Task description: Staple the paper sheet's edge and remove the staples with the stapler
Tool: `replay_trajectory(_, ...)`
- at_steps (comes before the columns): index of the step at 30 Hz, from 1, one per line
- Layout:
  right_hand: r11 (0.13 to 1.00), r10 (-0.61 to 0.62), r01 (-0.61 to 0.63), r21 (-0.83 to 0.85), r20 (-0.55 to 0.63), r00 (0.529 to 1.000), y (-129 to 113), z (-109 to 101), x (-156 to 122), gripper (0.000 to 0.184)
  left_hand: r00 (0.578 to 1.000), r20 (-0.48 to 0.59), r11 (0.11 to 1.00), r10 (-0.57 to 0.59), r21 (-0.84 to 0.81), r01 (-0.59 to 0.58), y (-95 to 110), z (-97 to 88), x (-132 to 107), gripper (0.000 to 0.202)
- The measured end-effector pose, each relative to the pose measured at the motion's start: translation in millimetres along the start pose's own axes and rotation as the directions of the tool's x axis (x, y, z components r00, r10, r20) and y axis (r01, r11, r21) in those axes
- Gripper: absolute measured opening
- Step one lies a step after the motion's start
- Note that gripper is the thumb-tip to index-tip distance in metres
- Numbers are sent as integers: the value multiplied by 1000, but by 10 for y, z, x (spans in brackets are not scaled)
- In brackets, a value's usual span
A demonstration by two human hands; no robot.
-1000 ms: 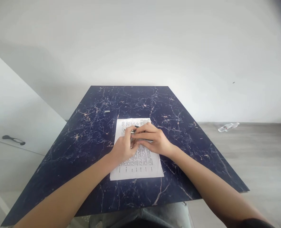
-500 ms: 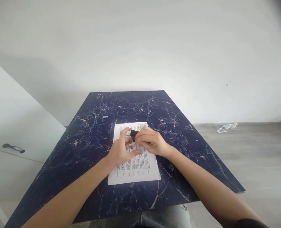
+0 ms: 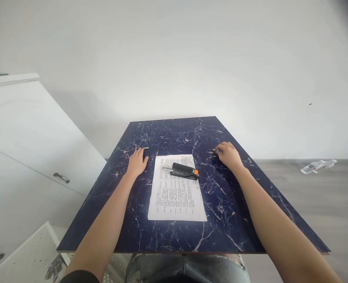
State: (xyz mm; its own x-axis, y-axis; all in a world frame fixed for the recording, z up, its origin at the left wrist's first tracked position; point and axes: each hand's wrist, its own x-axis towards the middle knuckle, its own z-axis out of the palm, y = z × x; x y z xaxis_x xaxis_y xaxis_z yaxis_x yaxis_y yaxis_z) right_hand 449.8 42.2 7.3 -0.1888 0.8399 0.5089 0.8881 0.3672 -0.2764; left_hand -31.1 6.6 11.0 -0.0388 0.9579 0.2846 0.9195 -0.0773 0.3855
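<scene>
A black stapler (image 3: 185, 169) with an orange end lies on a stack of printed paper (image 3: 176, 196). Its jaws are apart, and a thin metal rod sticks out to the left. My left hand (image 3: 137, 162) rests flat on the dark blue table (image 3: 176, 237), left of the paper, fingers stretched forward. At its fingertips is a small grey strip (image 3: 146, 148), possibly staples; contact is unclear. Right of the paper, my right hand (image 3: 228, 153) is closed in a pinch near the tabletop. Something small and greyish shows at its fingertips, too small to name.
The table's far edge lies near a white wall (image 3: 174, 70). To the left stands a white cabinet (image 3: 41, 125) with dark handles. A white perforated rack (image 3: 29, 251) is low at the left. Clear plastic packaging (image 3: 318, 166) lies on the floor at right.
Both hands have left the stapler, which now lies on the paper. My left hand has moved left to the grey strip; my right hand has moved right. The view has shifted left.
</scene>
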Motion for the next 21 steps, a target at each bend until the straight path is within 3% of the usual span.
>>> replay_trajectory(3,1000,25,-24,-19,57,998,-35,33,-12,18,994,107,995,7,101,-18,-3,64,-21,60)
replay_trajectory(9,999,-40,40,35,9,999,-263,76,1,21,985,170,987,26,154,-53,34,81,-17,61)
replay_trajectory(13,985,-148,140,98,81,986,-450,117,11,21,991,126,990,46,125,-62,26,85,-7,57)
replay_trajectory(21,950,-281,269,160,57,958,-650,128,-8,18,995,-43,989,85,124,-79,-4,93,36,42)
